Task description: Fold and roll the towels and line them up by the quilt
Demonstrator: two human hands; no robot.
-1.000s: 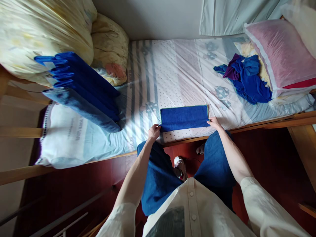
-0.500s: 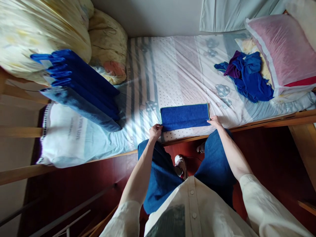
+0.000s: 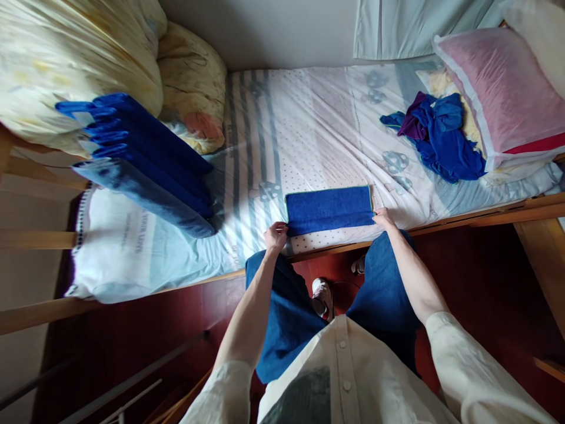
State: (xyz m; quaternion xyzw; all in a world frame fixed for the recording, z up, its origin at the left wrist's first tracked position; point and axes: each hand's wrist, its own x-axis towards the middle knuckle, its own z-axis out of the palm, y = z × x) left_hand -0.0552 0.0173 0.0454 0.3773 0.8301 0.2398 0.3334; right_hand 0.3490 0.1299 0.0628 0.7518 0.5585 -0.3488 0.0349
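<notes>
A blue cloth [image 3: 329,209] with a thin green edge lies as a flat, wide rectangle near the front edge of the bed. My left hand [image 3: 276,235] pinches its near left corner. At the near right corner, the fingers of my right hand [image 3: 383,218] are closed on the same cloth. Several folded blue cloths [image 3: 145,147] stand in a row at the left, with a grey-blue folded cloth [image 3: 145,197] along their near side. A crumpled heap of blue and purple cloths [image 3: 450,138] rests at the right.
Pale yellow bedding [image 3: 79,59] is piled at the back left. A pink pillow [image 3: 512,88] lies at the far right. The wooden bed edge [image 3: 477,219] runs just before my knees, and a curtain [image 3: 406,29] hangs behind the bed.
Both hands are still at the near corners of the blue cloth. The two hands have moved very slightly apart; little else differs.
</notes>
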